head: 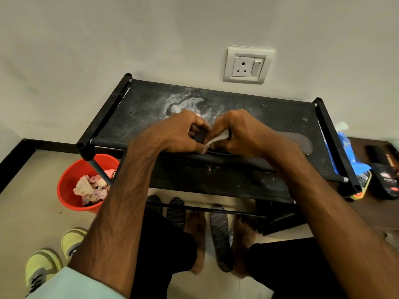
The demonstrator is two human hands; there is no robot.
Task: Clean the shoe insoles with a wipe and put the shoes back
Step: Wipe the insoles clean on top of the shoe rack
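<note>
A dark insole [300,143] lies across the top of the black shoe rack [269,117], its rounded end showing at the right. My left hand [177,134] curls its fingers round the insole's near end. My right hand [239,132] pinches a white wipe [218,139] against that same end. A second dark insole [222,236] lies on the floor between my bare feet. Two yellow-green shoes [43,268] stand on the floor at the lower left. Two dark shoe toes [176,209] show under the rack.
A red bucket [71,180] with crumpled used wipes stands on the floor left of the rack. A blue wipe packet [347,152] and dark items sit at the rack's right end. A wall socket [246,65] is above the rack.
</note>
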